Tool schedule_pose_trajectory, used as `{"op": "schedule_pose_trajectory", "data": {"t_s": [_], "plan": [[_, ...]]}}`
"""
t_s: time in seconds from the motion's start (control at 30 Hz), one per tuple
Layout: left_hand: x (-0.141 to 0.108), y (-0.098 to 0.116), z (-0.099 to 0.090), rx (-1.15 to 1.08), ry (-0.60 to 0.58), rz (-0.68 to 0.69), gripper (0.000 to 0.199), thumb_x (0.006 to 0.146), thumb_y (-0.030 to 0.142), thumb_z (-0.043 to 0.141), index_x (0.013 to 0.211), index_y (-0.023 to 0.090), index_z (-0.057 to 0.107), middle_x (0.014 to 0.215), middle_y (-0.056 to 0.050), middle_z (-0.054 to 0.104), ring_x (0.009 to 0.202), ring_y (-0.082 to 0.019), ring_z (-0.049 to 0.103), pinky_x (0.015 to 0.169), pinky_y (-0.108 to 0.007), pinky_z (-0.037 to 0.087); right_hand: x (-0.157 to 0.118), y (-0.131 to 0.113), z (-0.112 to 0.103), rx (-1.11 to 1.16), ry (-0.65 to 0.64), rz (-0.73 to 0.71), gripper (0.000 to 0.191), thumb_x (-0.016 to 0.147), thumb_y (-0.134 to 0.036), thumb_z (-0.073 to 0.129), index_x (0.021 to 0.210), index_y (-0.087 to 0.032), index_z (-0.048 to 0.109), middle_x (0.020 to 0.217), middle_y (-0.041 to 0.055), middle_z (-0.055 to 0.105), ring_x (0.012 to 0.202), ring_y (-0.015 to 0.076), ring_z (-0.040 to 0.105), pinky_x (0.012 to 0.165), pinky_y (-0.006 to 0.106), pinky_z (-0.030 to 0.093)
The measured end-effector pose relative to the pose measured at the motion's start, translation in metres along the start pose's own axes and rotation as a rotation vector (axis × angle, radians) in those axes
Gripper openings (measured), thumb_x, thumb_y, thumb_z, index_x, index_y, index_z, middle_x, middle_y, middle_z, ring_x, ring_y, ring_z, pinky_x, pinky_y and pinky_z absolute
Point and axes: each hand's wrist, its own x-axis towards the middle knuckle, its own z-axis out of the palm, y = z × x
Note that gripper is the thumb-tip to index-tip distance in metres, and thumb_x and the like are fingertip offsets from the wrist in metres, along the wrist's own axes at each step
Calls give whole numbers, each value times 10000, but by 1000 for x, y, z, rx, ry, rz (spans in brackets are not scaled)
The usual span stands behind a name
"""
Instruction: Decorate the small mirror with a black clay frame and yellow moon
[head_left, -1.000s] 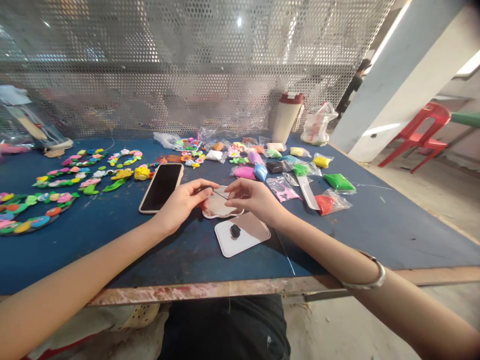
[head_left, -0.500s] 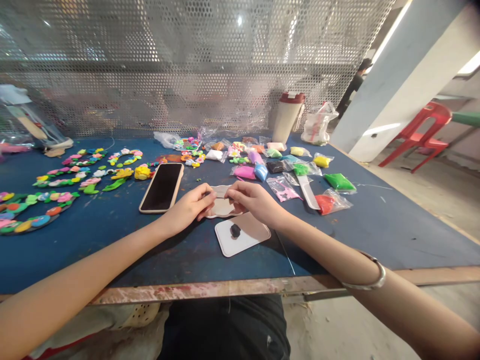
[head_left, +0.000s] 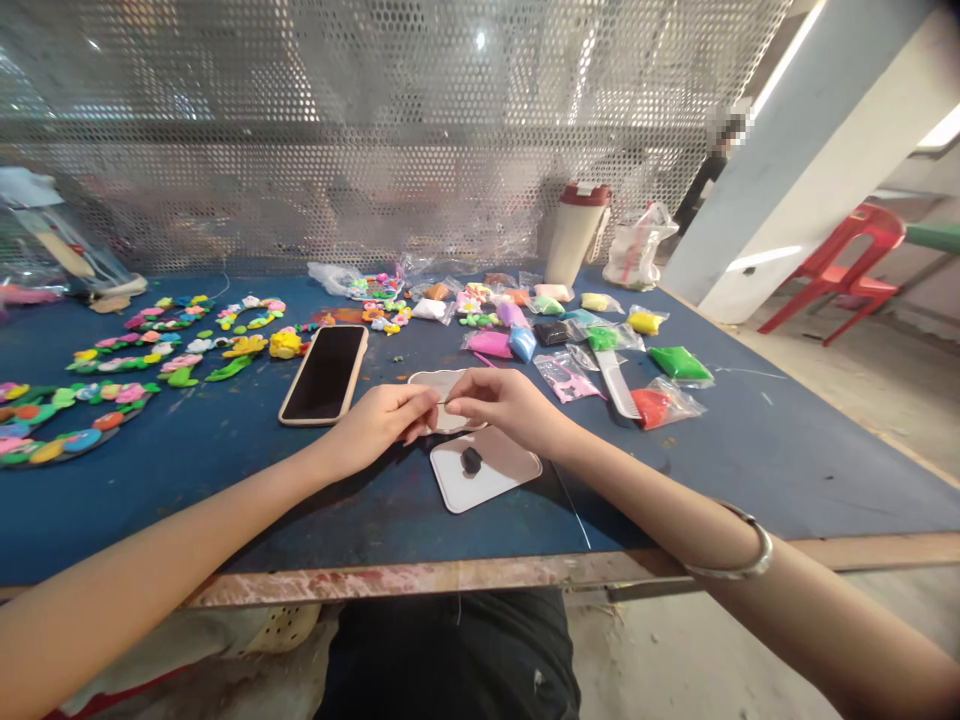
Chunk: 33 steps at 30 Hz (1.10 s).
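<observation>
My left hand (head_left: 386, 422) and my right hand (head_left: 504, 405) meet over a pale, wavy-edged plate (head_left: 442, 380). Both are pinched, with a thin dark strand (head_left: 445, 402) held between their fingertips. Part of the plate is hidden behind the fingers. Just in front of it, a white rounded board (head_left: 480, 490) lies on the blue table (head_left: 322, 520), partly under my right hand's shadow. A lump of black clay (head_left: 471, 460) sits on that board. To the right of the board, a thin wire-like rod (head_left: 574, 510) lies on the table.
A phone (head_left: 326, 375) lies left of my hands. Colourful clay flower shapes (head_left: 124, 395) cover the far left. Bagged clay (head_left: 679, 364), a white comb (head_left: 616, 385) and a tumbler (head_left: 576, 235) are at the right and back. A person (head_left: 701, 190) is beyond the table.
Both hands have shifted slightly, and the left fingertips are a little lower and farther right. The dark strand now shows stretched between them, and more of the plate's back edge is visible.
</observation>
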Motion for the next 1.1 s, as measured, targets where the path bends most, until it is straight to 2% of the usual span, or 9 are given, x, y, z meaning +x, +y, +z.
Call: {"op": "schedule_pose_trajectory", "data": {"t_s": [0.23,0.4,0.5,0.6,0.73,0.8,0.93,1.0,1.1], "plan": [[0,0,0,47,-3,-1,453,871,530,491,627,155,565,540,32,434,506,-105,383,483,-217,278,0,-2,3,57,-80,-56,95,834,-172,592,928,-166,580,853,6,647,779,119,625,732,272,501],[0,-1,1,32,19,-3,451,878,523,479,634,155,568,546,30,443,488,-97,366,461,-215,265,-1,-2,1,37,-27,-34,87,859,-235,577,859,-153,605,715,-18,599,637,94,562,613,234,467],[0,-1,0,15,88,-1,418,910,499,423,736,161,596,547,42,402,476,-98,351,453,-212,264,0,4,-2,30,71,-11,167,827,-316,629,814,-161,570,665,-32,553,587,95,527,542,228,434],[1,-2,0,7,168,8,343,926,445,410,917,166,609,587,49,382,481,-99,366,461,-208,298,3,10,-5,56,137,-11,153,812,-286,632,885,-177,554,776,-6,605,669,110,570,600,244,466],[3,-3,-2,11,234,31,290,905,383,469,1077,166,556,760,9,545,501,-93,463,500,-218,383,5,8,-5,82,176,-2,105,844,-247,562,922,-179,579,823,10,628,687,104,572,654,258,469],[1,-2,-2,18,232,41,301,920,421,441,994,156,563,724,6,579,447,-85,450,475,-221,373,5,5,-5,84,200,13,151,874,-293,527,793,-173,568,703,-10,586,606,91,526,600,249,441],[-5,4,-1,73,217,85,409,911,480,461,713,153,605,506,45,445,451,-94,397,476,-217,315,4,3,-6,91,244,33,217,835,-318,596,686,-177,528,598,-39,521,546,83,477,539,242,405],[-8,8,3,116,219,144,328,877,427,552,715,161,655,631,15,514,588,-114,476,555,-219,360,5,5,-6,104,255,31,129,784,-268,653,769,-176,565,663,-31,561,600,96,526,559,246,428],[-10,9,11,217,163,272,137,861,298,610,921,209,694,876,-6,585,751,-129,543,653,-223,418,6,10,-7,122,266,26,153,750,-223,676,864,-182,584,759,-11,602,707,129,589,586,256,460]]}}
